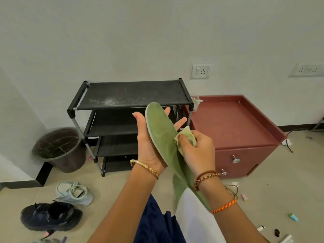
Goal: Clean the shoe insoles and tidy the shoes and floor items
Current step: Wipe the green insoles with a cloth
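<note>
A green insole [162,132] stands nearly upright in front of me, resting in the palm of my left hand [149,146], whose fingers spread behind it. My right hand [198,148] is closed on a pale green cloth [186,135] pressed against the insole's right edge. The cloth's tail hangs down below my wrists. On the floor at the lower left lie a pale mint sneaker [75,192] and a black sneaker [50,216].
A black shoe rack [133,95] with dusty top stands against the wall. A dark red cabinet [235,127] is to its right, a brown bucket [59,149] to its left. Small items [292,217] are scattered on the floor at the lower right and lower left.
</note>
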